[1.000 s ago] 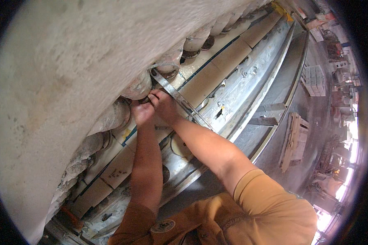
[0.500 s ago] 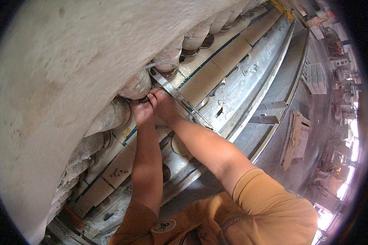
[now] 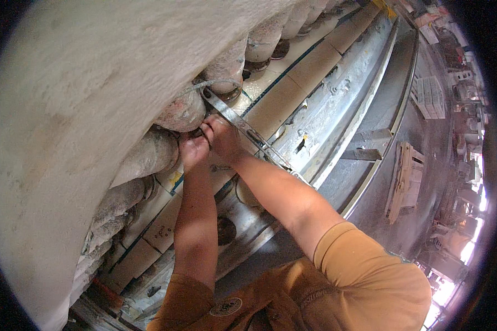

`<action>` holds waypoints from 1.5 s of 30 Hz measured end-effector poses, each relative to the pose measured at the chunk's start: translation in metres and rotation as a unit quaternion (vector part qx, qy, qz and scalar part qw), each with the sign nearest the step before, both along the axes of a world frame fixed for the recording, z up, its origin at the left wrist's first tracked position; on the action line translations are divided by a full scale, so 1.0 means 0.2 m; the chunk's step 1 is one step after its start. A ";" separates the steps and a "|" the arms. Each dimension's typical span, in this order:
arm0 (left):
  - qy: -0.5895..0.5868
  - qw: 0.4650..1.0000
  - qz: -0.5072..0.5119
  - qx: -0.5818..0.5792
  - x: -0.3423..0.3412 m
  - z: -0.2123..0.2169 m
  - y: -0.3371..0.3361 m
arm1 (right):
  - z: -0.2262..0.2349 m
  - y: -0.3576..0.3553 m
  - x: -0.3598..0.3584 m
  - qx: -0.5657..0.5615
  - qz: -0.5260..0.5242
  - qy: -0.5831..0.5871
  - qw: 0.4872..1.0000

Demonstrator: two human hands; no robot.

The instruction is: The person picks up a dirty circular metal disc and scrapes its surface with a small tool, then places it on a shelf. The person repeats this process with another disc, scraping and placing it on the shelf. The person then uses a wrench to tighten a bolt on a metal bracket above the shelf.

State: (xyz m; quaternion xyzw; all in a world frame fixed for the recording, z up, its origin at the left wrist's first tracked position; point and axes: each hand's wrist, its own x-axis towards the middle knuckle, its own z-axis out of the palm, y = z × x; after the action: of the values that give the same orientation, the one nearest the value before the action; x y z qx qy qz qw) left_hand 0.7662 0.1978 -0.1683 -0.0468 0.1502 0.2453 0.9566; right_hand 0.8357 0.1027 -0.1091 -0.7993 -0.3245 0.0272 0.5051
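Note:
My left hand (image 3: 194, 149) and my right hand (image 3: 222, 135) meet at the lower edge of a rounded, crusty grey-pink stub (image 3: 184, 112). The fingers of both are curled together. Whatever they grip is hidden by the hands and the stub. Just beyond my right hand, a slotted flat metal bar (image 3: 234, 117) slants from the stubs down across the tiled ledge. A thin wire loop (image 3: 218, 84) hangs at its upper end, around the neighbouring stub (image 3: 226, 69). Another bulging stub (image 3: 149, 154) lies to the left of my left hand.
A large rough off-white wall (image 3: 83, 99) slopes over the left side. Beige tiles (image 3: 294, 83) line the ledge, with a worn metal channel (image 3: 328, 102) beside it. To the right, a wooden pallet (image 3: 406, 182) and a stack of white blocks (image 3: 428, 96) sit on the floor.
The view has shifted slightly. Both hands stay at the same stub with their fingers curled, and little else differs.

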 end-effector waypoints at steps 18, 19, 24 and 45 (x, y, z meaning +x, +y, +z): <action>-0.085 0.996 -0.006 -0.001 0.00 0.01 -0.04 | -0.06 -0.01 0.03 0.021 0.053 0.028 0.998; -0.085 0.995 -0.032 -0.042 0.00 0.03 -0.02 | -0.05 -0.01 0.02 0.020 0.051 0.030 0.998; -0.083 0.976 -0.072 -0.186 -0.02 -0.04 0.06 | -0.03 0.00 0.04 0.047 0.068 0.020 0.996; -0.095 0.981 -0.096 -0.138 0.00 -0.10 0.07 | 0.01 -0.07 0.03 -0.018 0.063 0.141 0.988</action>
State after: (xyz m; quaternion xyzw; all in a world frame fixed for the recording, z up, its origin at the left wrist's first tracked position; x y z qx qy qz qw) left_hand 0.7663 0.2111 -0.1877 -0.1868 0.0952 0.1234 0.9700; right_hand 0.8408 0.0890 -0.1066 -0.7747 -0.2990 0.1771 0.5283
